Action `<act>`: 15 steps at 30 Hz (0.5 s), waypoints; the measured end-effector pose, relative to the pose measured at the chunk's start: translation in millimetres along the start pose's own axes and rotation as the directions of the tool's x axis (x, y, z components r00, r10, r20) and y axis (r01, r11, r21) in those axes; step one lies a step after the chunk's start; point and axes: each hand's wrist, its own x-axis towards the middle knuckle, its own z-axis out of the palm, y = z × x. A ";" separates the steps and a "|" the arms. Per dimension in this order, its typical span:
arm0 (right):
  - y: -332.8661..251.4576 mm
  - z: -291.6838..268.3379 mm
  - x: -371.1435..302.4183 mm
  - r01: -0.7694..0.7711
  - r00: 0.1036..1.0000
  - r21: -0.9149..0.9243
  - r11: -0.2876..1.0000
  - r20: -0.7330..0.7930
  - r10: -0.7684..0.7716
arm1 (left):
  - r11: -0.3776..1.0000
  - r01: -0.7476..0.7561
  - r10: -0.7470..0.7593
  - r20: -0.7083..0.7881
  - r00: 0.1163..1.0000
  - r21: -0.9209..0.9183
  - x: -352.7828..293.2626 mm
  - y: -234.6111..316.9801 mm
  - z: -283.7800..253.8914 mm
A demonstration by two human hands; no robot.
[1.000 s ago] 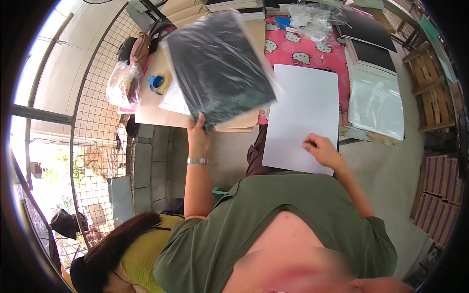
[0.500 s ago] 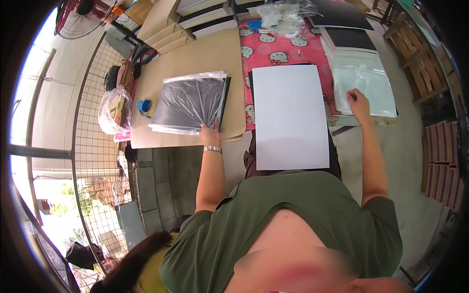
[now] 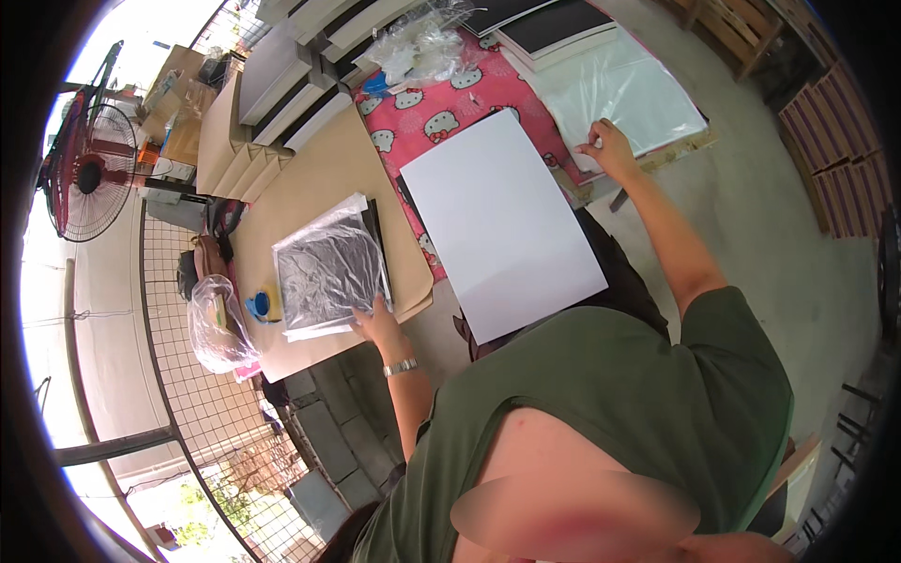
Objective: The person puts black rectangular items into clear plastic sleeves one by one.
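Note:
My left hand (image 3: 379, 326) is at the near right corner of a black, flat pack in a clear plastic sleeve (image 3: 330, 266), its fingers closed on the sleeve's edge. The pack lies on brown cardboard, with black sheet edges showing along its right side. My right hand (image 3: 612, 153) has its fingers pinched at the near left corner of a stack of clear plastic sleeves (image 3: 638, 98). Between my hands, a large white sheet (image 3: 502, 220) lies over a black one, reaching from the table across my lap.
A roll of blue tape (image 3: 258, 305) sits left of the pack on the cardboard (image 3: 328, 169). Stacked black-and-white boards (image 3: 300, 89) stand at the back left. Crumpled plastic (image 3: 422, 47) lies on the pink patterned cloth (image 3: 404, 122). A red fan (image 3: 91, 174) stands far left.
The view has turned, so everything appears tilted. My right hand has moved to the near left corner of the sleeves. The folds gathered at my left hand have spread out.

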 end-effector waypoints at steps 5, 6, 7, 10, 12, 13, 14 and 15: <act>31.4 -0.1 -11.8 0.098 0.994 -0.195 0.976 -0.031 -0.106 | 0.769 -0.486 0.424 0.238 0.874 0.415 30.1 -15.2 19.8; 32.7 -5.3 -11.7 0.075 0.996 -0.189 0.979 0.053 -0.066 | 0.767 -0.514 0.407 0.328 0.853 0.385 35.0 -15.9 17.9; 33.3 -9.2 -11.2 0.050 0.990 -0.184 0.982 0.137 -0.025 | 0.751 -0.544 0.491 0.233 0.839 0.374 35.1 -18.5 17.9; 2.0 -18.8 -16.6 0.156 0.988 -0.280 0.947 0.066 -0.143 | 0.789 -0.455 0.399 0.218 0.891 0.414 47.2 -22.8 17.1; -13.4 -17.8 -13.4 0.222 0.974 -0.303 0.927 0.023 -0.226 | 0.783 -0.493 0.486 0.123 0.865 0.379 43.6 -17.6 19.2; -21.1 -17.0 -10.2 0.249 0.964 -0.318 0.915 -0.006 -0.264 | 0.748 -0.540 0.539 0.121 0.834 0.386 38.2 -5.6 17.2; -29.9 -14.3 -7.5 0.251 0.965 -0.268 0.930 -0.002 -0.261 | 0.711 -0.584 0.591 0.118 0.798 0.392 31.1 6.5 15.5; -41.5 -12.9 -5.1 0.255 0.965 -0.223 0.941 0.005 -0.260 | 0.694 -0.684 0.677 0.118 0.726 0.224 17.0 27.9 15.5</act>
